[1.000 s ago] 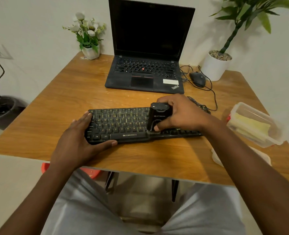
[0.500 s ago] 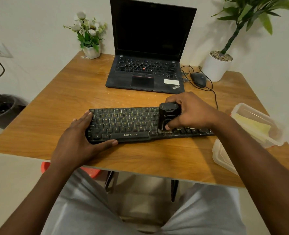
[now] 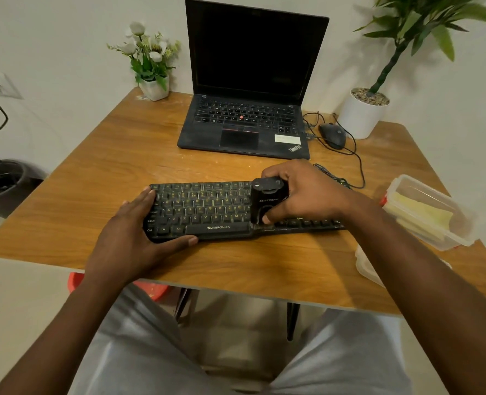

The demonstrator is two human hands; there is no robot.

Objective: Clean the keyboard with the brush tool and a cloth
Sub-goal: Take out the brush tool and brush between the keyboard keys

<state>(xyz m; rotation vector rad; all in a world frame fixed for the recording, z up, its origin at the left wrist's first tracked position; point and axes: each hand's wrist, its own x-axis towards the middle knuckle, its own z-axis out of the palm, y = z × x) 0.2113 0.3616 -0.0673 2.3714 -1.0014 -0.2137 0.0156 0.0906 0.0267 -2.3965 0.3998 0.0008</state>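
The left hand [image 3: 133, 238], fingers straight, is pressed on the left end of the black rectangular plastic keyboard [image 3: 204, 212], which is laid lengthwise left to right on the wooden counter [image 3: 93, 172]. Right of centre, the black blocky brush tool [image 3: 267, 201], its long axis set across the key rows, is gripped by the right hand [image 3: 307, 195].

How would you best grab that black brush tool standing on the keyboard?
Take the brush tool by its upper body, coming from the right and above, as the right hand does: fingers wrapped over the far side, thumb on the near face. It stands upright on the keyboard, so its sides are free to grip while its lower end sits on the keys.
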